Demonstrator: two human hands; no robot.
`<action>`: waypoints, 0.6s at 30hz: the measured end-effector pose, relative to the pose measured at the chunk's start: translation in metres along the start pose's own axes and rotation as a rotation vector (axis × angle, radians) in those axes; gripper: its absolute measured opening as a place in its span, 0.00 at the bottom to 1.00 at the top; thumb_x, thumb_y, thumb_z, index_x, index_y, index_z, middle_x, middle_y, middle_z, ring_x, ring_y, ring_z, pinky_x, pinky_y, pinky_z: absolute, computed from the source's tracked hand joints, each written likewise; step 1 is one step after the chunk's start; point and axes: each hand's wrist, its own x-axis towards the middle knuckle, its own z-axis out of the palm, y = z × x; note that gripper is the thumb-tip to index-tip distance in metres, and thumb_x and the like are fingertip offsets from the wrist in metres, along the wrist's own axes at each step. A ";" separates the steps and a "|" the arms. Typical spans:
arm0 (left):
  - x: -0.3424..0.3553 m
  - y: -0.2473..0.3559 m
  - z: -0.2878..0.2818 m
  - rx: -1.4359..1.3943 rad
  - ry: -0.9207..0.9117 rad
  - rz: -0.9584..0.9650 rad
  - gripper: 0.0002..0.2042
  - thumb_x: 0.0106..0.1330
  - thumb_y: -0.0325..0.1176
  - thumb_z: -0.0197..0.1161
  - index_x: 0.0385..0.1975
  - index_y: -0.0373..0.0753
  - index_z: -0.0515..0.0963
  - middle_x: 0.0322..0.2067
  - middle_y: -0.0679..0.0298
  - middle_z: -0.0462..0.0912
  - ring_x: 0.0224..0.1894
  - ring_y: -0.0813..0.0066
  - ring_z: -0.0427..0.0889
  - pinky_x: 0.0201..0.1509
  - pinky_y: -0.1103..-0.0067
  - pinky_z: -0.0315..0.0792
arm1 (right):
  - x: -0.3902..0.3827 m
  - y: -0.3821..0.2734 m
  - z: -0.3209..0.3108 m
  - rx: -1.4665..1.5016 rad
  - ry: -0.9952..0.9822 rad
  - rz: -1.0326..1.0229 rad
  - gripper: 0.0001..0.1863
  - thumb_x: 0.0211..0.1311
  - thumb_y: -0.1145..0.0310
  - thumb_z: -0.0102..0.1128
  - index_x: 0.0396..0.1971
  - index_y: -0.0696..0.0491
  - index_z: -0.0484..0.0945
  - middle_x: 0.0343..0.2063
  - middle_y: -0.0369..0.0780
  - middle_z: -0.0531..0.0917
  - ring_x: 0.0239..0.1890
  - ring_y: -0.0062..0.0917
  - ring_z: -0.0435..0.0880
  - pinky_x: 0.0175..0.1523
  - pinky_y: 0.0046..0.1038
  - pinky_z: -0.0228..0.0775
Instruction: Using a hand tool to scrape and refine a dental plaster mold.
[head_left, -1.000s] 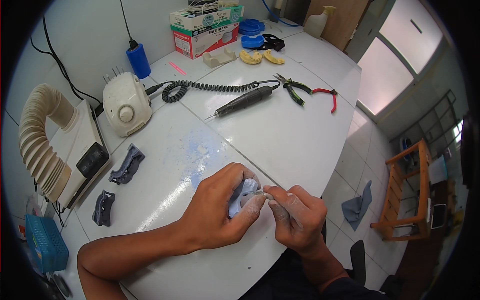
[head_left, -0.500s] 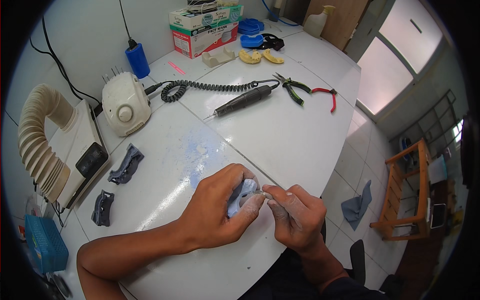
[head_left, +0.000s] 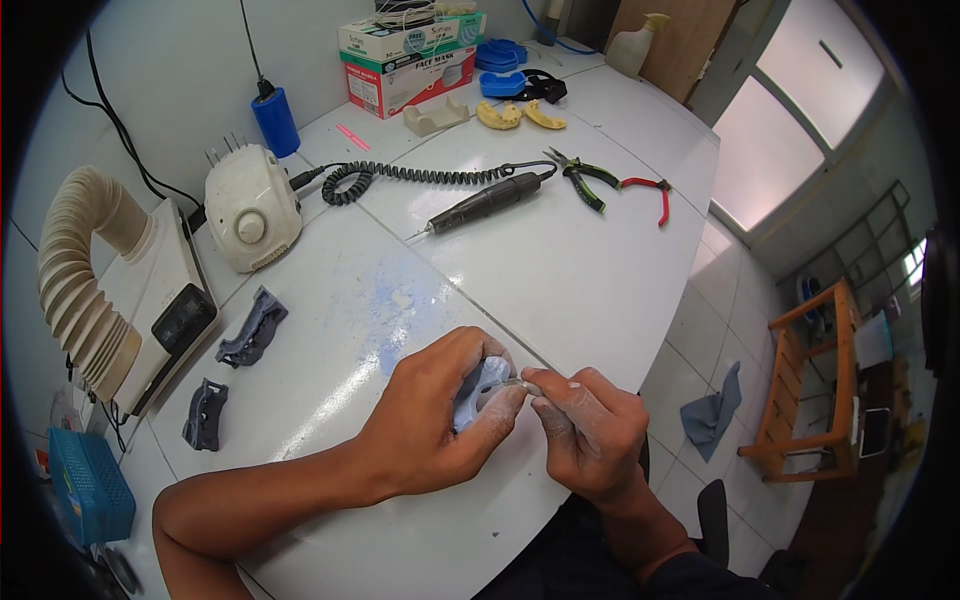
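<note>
My left hand [head_left: 425, 412] is wrapped round a light blue dental cast [head_left: 466, 405], its fingers and thumb closed on both sides. Most of the cast is hidden behind the fingers. Close against its right end, my right hand [head_left: 598, 435] pinches a small pale piece [head_left: 531, 388] between thumb and forefinger. That piece meets the cast near my left thumb tip; its exact kind is too small to make out. White dust coats the fingers of both hands. Blue powder [head_left: 392, 310] lies scattered on the white table [head_left: 560, 280] just beyond my left hand.
Two dark grey dental moulds [head_left: 252, 328] lie at left. A grinding handpiece [head_left: 485, 203] joins its control box [head_left: 252, 208] by a coiled cord. Beyond are pliers [head_left: 585, 180], yellow casts [head_left: 498, 116] and mask boxes [head_left: 410, 75]. A dust hose [head_left: 75, 270] stands far left.
Both hands stay in nearly the same place, with the cast and the small piece still held. The view has shifted very slightly.
</note>
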 end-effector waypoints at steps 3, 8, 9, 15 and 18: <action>0.000 0.000 -0.001 0.024 -0.016 -0.003 0.09 0.71 0.32 0.67 0.44 0.34 0.77 0.30 0.61 0.81 0.31 0.76 0.78 0.37 0.77 0.73 | 0.000 0.001 0.000 0.005 0.004 -0.002 0.16 0.59 0.76 0.75 0.49 0.58 0.89 0.20 0.37 0.74 0.15 0.24 0.72 0.21 0.27 0.63; 0.000 -0.003 0.000 0.038 -0.017 0.008 0.09 0.71 0.32 0.66 0.43 0.34 0.77 0.30 0.61 0.80 0.31 0.77 0.78 0.37 0.77 0.73 | 0.001 0.000 0.000 0.006 -0.009 0.008 0.17 0.58 0.76 0.75 0.49 0.57 0.89 0.20 0.37 0.75 0.15 0.24 0.73 0.21 0.28 0.64; 0.000 -0.003 0.000 0.029 -0.015 0.016 0.09 0.71 0.32 0.66 0.43 0.34 0.77 0.30 0.62 0.80 0.31 0.77 0.77 0.37 0.77 0.72 | 0.001 0.000 -0.001 0.006 -0.009 0.009 0.17 0.58 0.76 0.75 0.49 0.57 0.89 0.20 0.37 0.75 0.15 0.24 0.73 0.21 0.28 0.64; 0.000 -0.001 -0.001 0.015 -0.022 0.007 0.09 0.72 0.32 0.66 0.42 0.34 0.77 0.30 0.61 0.79 0.31 0.76 0.76 0.37 0.76 0.71 | 0.001 0.000 -0.001 0.005 -0.012 0.007 0.18 0.57 0.77 0.75 0.49 0.57 0.89 0.21 0.37 0.75 0.16 0.25 0.73 0.22 0.28 0.64; 0.000 0.000 -0.001 0.021 -0.024 0.005 0.08 0.72 0.32 0.66 0.42 0.34 0.77 0.30 0.61 0.79 0.31 0.76 0.76 0.37 0.76 0.71 | 0.001 0.001 0.000 0.004 -0.012 0.010 0.18 0.57 0.77 0.75 0.50 0.57 0.89 0.21 0.37 0.75 0.16 0.25 0.73 0.22 0.28 0.64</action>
